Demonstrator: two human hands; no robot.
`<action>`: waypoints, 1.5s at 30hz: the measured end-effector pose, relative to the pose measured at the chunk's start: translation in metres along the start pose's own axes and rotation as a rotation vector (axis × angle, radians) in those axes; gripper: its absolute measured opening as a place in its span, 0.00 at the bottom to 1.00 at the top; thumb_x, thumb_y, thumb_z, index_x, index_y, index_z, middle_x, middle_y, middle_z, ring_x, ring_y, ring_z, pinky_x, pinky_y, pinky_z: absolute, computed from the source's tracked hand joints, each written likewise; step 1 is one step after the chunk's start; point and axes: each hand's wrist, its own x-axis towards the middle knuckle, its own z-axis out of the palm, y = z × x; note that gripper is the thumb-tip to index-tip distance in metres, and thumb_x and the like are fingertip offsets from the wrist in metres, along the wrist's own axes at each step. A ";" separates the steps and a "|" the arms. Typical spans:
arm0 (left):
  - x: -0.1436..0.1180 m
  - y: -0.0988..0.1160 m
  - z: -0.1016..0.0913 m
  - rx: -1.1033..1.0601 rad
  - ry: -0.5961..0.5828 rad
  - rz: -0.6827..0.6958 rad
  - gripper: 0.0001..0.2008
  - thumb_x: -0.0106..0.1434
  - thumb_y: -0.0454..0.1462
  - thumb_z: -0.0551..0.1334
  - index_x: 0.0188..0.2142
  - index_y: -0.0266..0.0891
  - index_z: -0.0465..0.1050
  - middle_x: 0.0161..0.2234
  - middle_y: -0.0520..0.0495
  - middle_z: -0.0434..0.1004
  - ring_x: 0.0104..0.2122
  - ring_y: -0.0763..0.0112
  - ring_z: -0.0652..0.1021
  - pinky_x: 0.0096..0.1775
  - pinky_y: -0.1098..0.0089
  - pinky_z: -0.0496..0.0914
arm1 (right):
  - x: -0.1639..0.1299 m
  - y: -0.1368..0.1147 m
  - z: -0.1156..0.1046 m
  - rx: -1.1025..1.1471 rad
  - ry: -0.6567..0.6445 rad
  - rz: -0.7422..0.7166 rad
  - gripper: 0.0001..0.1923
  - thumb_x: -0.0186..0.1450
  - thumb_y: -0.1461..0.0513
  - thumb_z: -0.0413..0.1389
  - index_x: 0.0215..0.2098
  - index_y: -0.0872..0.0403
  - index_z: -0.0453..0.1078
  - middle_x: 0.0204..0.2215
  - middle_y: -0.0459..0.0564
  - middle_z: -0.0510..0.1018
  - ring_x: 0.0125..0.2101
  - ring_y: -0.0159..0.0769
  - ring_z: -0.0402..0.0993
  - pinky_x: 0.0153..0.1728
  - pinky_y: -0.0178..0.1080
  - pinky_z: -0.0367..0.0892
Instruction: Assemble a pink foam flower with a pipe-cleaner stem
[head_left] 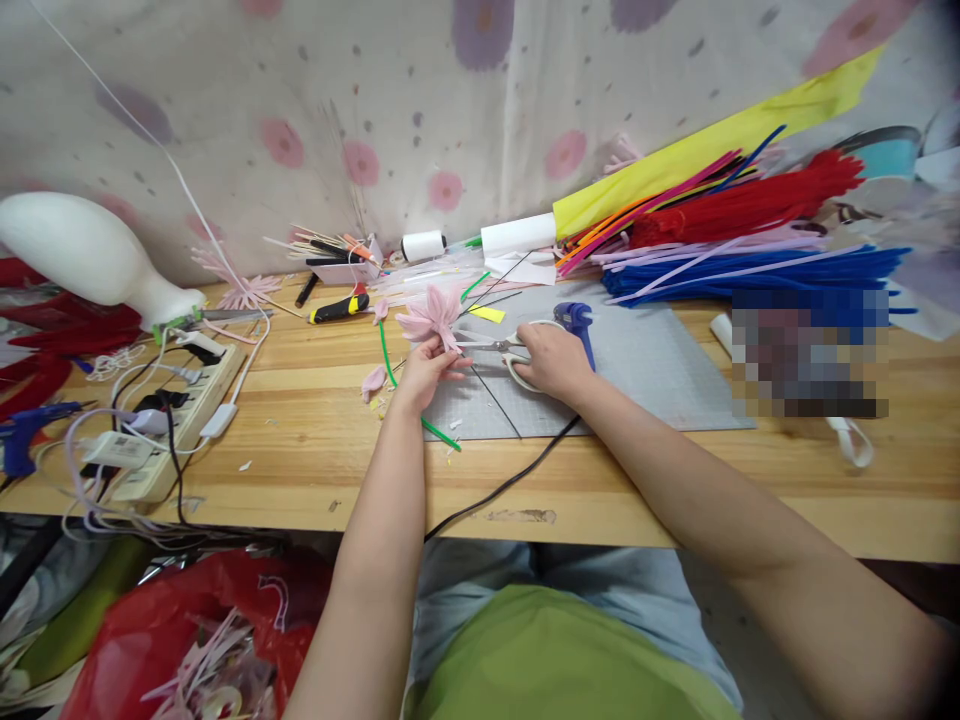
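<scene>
The left hand (pixel 427 368) pinches the pink flower (pixel 433 314) steady so the right hand (pixel 551 360), gripping scissors (pixel 501 345), can trim it.

The flower (pixel 433 315) is pale pink on a bright green stem (pixel 386 350). The scissors (pixel 517 352) have cream handles. The mat (pixel 645 370) is grey with a thin dark line, the counter (pixel 315 440) light wood grain. Behind, the cloth (pixel 450 100) is off-white, dotted with pink and purple spots. Pipe cleaners (pixel 750 240) lie in red, royal blue and lilac bundles beside a yellow roll (pixel 712 150). The glue gun (pixel 576 322) is blue, the power strip (pixel 180 420) cream, the bag (pixel 180 630) red.
</scene>
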 end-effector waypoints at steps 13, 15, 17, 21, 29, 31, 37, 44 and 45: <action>0.001 -0.004 0.004 -0.012 -0.029 -0.016 0.10 0.50 0.34 0.67 0.30 0.34 0.69 0.28 0.52 0.73 0.28 0.72 0.79 0.22 0.78 0.70 | 0.001 -0.006 0.003 -0.019 0.004 -0.029 0.15 0.59 0.56 0.53 0.41 0.56 0.65 0.36 0.55 0.75 0.37 0.42 0.67 0.31 0.38 0.51; 0.000 -0.005 0.008 -0.011 -0.036 -0.021 0.10 0.50 0.34 0.67 0.30 0.34 0.68 0.28 0.51 0.74 0.28 0.72 0.79 0.22 0.78 0.70 | 0.002 -0.010 0.004 -0.022 0.003 -0.024 0.15 0.59 0.57 0.53 0.42 0.56 0.64 0.37 0.55 0.75 0.37 0.42 0.68 0.31 0.38 0.51; -0.001 -0.005 0.013 -0.017 -0.027 -0.034 0.10 0.50 0.34 0.67 0.30 0.34 0.68 0.29 0.50 0.74 0.28 0.72 0.79 0.23 0.78 0.70 | 0.002 -0.013 0.006 -0.025 -0.002 -0.016 0.15 0.60 0.57 0.53 0.42 0.56 0.64 0.37 0.55 0.75 0.37 0.42 0.68 0.30 0.38 0.51; -0.003 -0.004 0.018 -0.031 0.024 -0.042 0.09 0.50 0.32 0.67 0.30 0.33 0.68 0.30 0.49 0.75 0.29 0.73 0.79 0.24 0.78 0.71 | 0.002 -0.016 0.005 -0.029 -0.044 0.034 0.15 0.60 0.56 0.52 0.43 0.55 0.64 0.36 0.54 0.76 0.37 0.41 0.69 0.29 0.37 0.49; -0.004 -0.002 0.021 -0.033 0.039 -0.021 0.11 0.50 0.33 0.67 0.32 0.34 0.69 0.30 0.51 0.74 0.27 0.74 0.79 0.22 0.79 0.70 | 0.001 -0.015 0.003 -0.020 -0.087 0.082 0.16 0.61 0.55 0.50 0.43 0.54 0.66 0.36 0.53 0.77 0.35 0.41 0.71 0.27 0.37 0.47; -0.004 -0.002 0.021 -0.033 0.022 -0.019 0.12 0.49 0.35 0.68 0.33 0.35 0.69 0.31 0.50 0.74 0.28 0.74 0.79 0.23 0.79 0.70 | 0.001 -0.014 0.005 -0.009 -0.083 0.090 0.16 0.61 0.54 0.50 0.43 0.54 0.66 0.36 0.53 0.78 0.35 0.41 0.71 0.27 0.37 0.47; -0.001 -0.002 0.013 -0.118 0.023 -0.010 0.08 0.53 0.34 0.64 0.33 0.36 0.68 0.31 0.50 0.74 0.31 0.70 0.80 0.25 0.77 0.71 | 0.001 -0.013 0.006 0.035 -0.092 0.125 0.16 0.62 0.53 0.48 0.41 0.54 0.67 0.32 0.54 0.78 0.31 0.41 0.71 0.26 0.37 0.46; 0.001 0.001 0.009 -0.159 0.009 -0.044 0.09 0.53 0.28 0.57 0.35 0.35 0.68 0.37 0.46 0.74 0.37 0.65 0.80 0.28 0.75 0.73 | 0.001 -0.008 0.002 0.118 -0.035 0.227 0.15 0.63 0.53 0.48 0.39 0.54 0.66 0.30 0.53 0.78 0.29 0.40 0.71 0.25 0.37 0.48; 0.001 0.000 0.009 -0.146 0.022 -0.030 0.09 0.53 0.28 0.58 0.36 0.35 0.68 0.37 0.46 0.74 0.37 0.66 0.80 0.28 0.76 0.73 | 0.001 -0.007 0.002 0.119 -0.034 0.227 0.15 0.63 0.53 0.48 0.39 0.54 0.66 0.30 0.53 0.78 0.29 0.40 0.71 0.25 0.37 0.49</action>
